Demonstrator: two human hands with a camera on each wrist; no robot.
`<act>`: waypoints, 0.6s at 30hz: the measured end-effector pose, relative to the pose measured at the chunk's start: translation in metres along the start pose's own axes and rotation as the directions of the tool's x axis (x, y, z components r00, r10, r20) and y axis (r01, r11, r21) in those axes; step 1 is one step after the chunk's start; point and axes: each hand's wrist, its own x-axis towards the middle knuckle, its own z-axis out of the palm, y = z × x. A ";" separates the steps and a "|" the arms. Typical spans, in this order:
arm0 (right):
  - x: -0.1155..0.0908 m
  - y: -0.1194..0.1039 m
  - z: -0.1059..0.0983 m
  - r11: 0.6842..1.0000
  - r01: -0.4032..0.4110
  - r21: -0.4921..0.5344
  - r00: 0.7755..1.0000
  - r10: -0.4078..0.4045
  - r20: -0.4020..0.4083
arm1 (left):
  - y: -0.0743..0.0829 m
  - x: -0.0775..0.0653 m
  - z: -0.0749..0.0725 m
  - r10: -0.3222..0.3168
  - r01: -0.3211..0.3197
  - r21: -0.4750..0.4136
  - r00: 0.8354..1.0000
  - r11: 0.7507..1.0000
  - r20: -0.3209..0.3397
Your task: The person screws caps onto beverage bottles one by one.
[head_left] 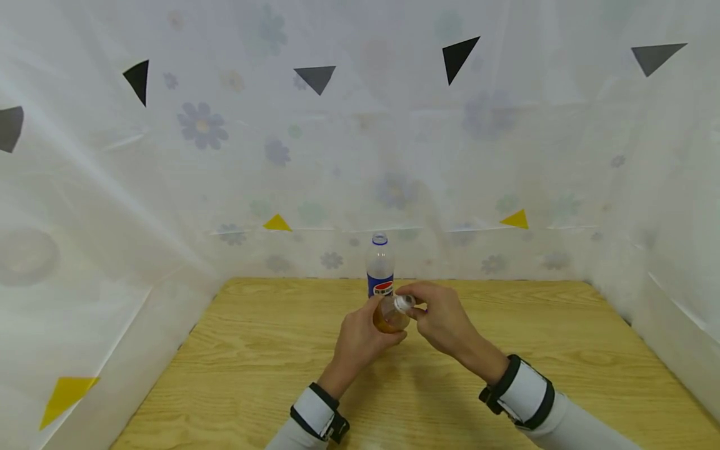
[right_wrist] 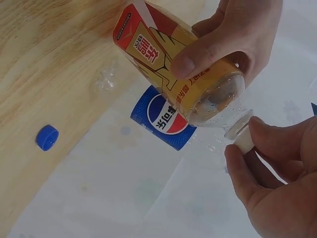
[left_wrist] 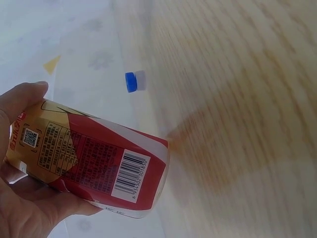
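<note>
My left hand (head_left: 360, 334) grips a drink bottle (left_wrist: 94, 153) with a red and gold label, clear at the shoulder. The bottle leans with its neck toward my right hand (head_left: 441, 315). Thumb and fingers of that hand pinch a white cap (right_wrist: 244, 141) at the bottle's mouth; I cannot tell whether it is screwed on. Behind both hands, an uncapped clear Pepsi bottle (head_left: 380, 265) with a blue label stands upright on the table. Its lower part is hidden by the hands in the head view. A blue cap (right_wrist: 47, 138) lies on the table near it.
The wood-grain table (head_left: 253, 369) has white flower-patterned sheeting (head_left: 349, 156) at its back and both sides. Black, grey and yellow triangles are on the sheeting. Each wrist wears a strapped band (head_left: 523, 390).
</note>
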 end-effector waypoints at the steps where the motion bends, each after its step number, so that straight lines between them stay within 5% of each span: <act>1: 0.000 0.000 0.000 1.000 0.000 0.002 1.000 0.000 0.000 | 0.000 0.000 0.000 0.001 -0.001 0.002 1.000 1.000 -0.001; 18: 0.002 0.001 0.001 0.995 -0.066 -0.070 0.998 0.067 0.021 | 0.000 0.000 0.000 0.002 -0.002 0.010 1.000 1.000 0.003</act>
